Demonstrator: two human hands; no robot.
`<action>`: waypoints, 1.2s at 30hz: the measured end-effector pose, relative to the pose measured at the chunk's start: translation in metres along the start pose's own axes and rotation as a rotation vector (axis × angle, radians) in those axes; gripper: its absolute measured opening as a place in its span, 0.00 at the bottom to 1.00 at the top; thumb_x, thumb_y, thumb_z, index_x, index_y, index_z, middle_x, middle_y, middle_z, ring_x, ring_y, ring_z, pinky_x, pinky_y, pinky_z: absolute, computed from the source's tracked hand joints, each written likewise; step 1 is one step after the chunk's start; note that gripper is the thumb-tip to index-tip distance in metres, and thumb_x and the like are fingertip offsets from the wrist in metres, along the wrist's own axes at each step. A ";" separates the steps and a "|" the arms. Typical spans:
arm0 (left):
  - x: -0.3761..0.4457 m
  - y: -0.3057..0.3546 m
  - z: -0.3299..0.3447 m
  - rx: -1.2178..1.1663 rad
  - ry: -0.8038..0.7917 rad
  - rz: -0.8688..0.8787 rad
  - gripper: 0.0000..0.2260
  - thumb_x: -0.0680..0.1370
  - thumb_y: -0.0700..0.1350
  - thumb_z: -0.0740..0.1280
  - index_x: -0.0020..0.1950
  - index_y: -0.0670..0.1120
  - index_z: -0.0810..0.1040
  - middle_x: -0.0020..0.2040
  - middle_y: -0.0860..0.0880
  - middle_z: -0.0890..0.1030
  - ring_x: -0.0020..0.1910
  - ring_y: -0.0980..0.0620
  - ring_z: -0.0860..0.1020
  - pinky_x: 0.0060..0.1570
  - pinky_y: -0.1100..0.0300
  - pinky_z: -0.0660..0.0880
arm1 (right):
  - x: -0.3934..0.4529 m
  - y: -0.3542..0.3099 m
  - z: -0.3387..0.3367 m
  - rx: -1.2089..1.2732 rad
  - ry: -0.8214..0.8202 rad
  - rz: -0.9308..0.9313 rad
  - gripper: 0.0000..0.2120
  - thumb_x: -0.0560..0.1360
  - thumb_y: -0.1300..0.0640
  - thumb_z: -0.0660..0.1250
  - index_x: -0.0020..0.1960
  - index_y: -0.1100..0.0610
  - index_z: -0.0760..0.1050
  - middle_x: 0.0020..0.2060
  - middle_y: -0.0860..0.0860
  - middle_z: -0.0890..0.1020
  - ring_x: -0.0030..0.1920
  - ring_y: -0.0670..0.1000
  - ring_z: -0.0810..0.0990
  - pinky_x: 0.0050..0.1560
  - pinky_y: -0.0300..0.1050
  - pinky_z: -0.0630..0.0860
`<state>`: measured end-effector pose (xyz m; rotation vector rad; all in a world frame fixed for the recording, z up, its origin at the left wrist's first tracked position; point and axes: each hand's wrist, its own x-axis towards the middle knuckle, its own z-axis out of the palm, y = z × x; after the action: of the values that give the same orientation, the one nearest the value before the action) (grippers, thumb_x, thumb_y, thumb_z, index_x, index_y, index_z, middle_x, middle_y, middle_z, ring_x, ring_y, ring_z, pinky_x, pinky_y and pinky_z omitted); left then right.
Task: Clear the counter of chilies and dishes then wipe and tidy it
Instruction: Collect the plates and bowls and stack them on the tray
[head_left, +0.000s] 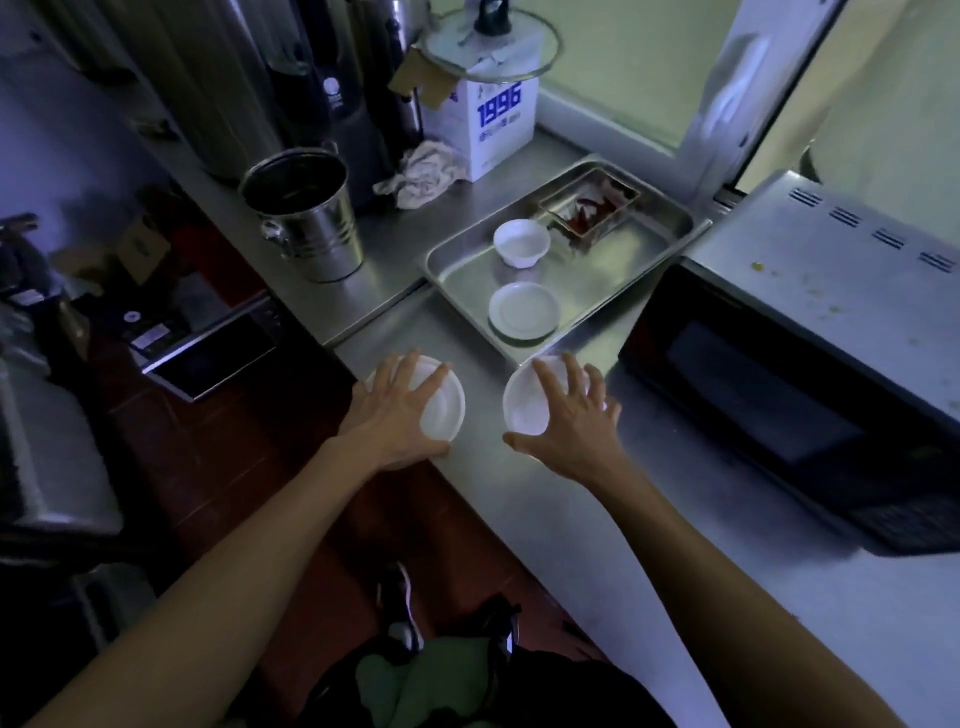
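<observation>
Dish-clearing step: the left hand (397, 410) grips a white bowl (441, 410) at the counter (519, 519) edge, and the right hand (569, 421) grips another bowl (524, 405). At twelve o'clock sits a steel tray (613, 270) holding chilies (592, 210). Next, likely lift both bowls together.

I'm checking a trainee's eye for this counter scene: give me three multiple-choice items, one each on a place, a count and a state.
1. Where is the glass dish of chilies?
A. in the steel tray
B. on the microwave
C. in the bucket

2. How many white dishes lie in that tray?
A. one
B. two
C. four

3. What is the left hand doing?
A. hanging idle
B. wiping
C. gripping a white bowl

Key: 1 A, it sits in the tray's far corner; 2 B, a small bowl and a saucer; 3 C, fingers spread over its rim.
</observation>
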<state>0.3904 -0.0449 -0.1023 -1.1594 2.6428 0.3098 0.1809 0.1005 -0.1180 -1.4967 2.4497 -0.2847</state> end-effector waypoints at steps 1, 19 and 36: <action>0.009 0.005 0.000 0.002 -0.009 0.021 0.51 0.64 0.71 0.68 0.78 0.64 0.41 0.80 0.51 0.40 0.79 0.42 0.41 0.72 0.35 0.55 | 0.000 0.006 -0.001 0.007 0.003 0.023 0.52 0.62 0.27 0.70 0.78 0.42 0.51 0.79 0.51 0.50 0.77 0.63 0.50 0.66 0.69 0.63; 0.217 0.041 -0.029 0.117 0.007 0.431 0.50 0.62 0.74 0.67 0.78 0.61 0.47 0.79 0.50 0.45 0.77 0.40 0.47 0.68 0.34 0.61 | 0.076 0.030 -0.003 0.069 0.058 0.377 0.51 0.63 0.28 0.70 0.78 0.41 0.50 0.79 0.49 0.46 0.77 0.61 0.49 0.68 0.68 0.61; 0.354 0.037 -0.003 0.204 -0.197 0.779 0.50 0.65 0.71 0.69 0.78 0.60 0.44 0.80 0.47 0.44 0.78 0.36 0.45 0.68 0.30 0.59 | 0.130 -0.018 0.028 0.120 0.069 0.793 0.52 0.62 0.28 0.71 0.78 0.43 0.51 0.79 0.52 0.49 0.77 0.62 0.50 0.67 0.68 0.63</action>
<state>0.1302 -0.2661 -0.2019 0.0027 2.7380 0.2534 0.1479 -0.0242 -0.1547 -0.3933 2.7814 -0.3064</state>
